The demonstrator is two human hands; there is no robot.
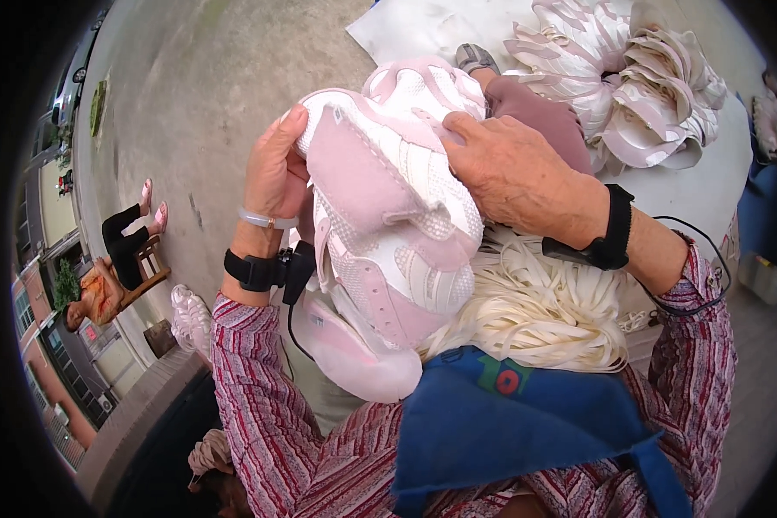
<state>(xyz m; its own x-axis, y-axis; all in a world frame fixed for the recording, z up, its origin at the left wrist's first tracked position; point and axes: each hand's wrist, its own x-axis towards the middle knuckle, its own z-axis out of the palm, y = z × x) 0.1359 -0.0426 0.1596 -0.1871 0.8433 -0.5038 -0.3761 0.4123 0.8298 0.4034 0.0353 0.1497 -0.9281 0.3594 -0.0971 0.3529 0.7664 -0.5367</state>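
Several white and pale pink shoe uppers (380,181) with mesh panels lie bunched together in front of me. My left hand (276,164) grips their left edge, thumb on top and the other fingers partly hidden behind. At the upper right of the bunch, my right hand (518,168) has its fingers bent and pressed against an upper; its fingertips are partly hidden. A pink and white upper hangs below the others, over my lap. Beneath my right wrist lies a heap of cream-coloured flat laces (544,311), partly on the blue apron (509,423).
At the upper right, a ring-shaped pile of more uppers (613,86) rests on a white surface (708,173). Beside my left arm is another bundle of uppers (192,318). A person (104,285) sits on a wooden chair at the left. A clear plastic container (764,278) stands far right.
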